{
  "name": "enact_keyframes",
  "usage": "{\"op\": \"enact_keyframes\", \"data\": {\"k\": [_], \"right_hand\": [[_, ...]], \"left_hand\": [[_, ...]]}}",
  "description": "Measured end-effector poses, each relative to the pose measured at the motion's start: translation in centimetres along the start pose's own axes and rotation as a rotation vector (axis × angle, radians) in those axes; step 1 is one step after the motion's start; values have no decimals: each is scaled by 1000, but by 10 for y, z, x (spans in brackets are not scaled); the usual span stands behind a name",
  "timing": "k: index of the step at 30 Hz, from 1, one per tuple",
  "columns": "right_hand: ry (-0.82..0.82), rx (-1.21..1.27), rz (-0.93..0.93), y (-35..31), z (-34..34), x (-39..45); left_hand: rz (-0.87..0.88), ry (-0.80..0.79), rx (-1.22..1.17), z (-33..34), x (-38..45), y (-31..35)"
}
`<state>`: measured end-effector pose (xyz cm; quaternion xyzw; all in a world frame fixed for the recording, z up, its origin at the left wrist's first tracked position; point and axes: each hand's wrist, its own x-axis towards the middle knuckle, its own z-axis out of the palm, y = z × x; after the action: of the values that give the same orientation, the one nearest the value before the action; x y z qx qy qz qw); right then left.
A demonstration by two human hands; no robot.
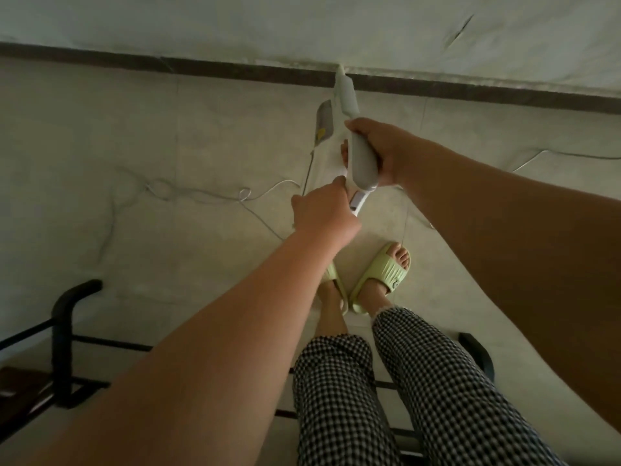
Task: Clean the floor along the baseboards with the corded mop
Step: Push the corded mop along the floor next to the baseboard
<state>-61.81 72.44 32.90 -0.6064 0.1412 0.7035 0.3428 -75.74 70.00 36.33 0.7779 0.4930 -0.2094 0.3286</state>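
Observation:
The corded mop (346, 95) is a white and grey upright unit seen from above, its handle pointing at me and its far end reaching the dark baseboard (201, 67). My right hand (383, 149) grips the grey handle from the right. My left hand (322, 213) holds the lower end of the handle, fingers curled round it. The mop's head on the floor is hidden behind the body. Its thin white cord (208, 196) lies in loops on the pale tiled floor (100, 163) to the left.
A black metal chair frame (64, 331) stands at the lower left, with more black frame at the lower right (477, 351). My feet in green slippers (383, 277) stand just behind the mop. Another cord stretch (551, 154) runs along the floor at the right.

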Motion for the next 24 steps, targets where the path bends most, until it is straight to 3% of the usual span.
{"op": "enact_keyframes", "data": {"k": [12, 24], "right_hand": [[21, 290, -43, 13, 69, 13], [65, 256, 25, 3, 56, 11]], "left_hand": [[-19, -6, 14, -32, -1, -57], [50, -2, 54, -26, -2, -47]]}}
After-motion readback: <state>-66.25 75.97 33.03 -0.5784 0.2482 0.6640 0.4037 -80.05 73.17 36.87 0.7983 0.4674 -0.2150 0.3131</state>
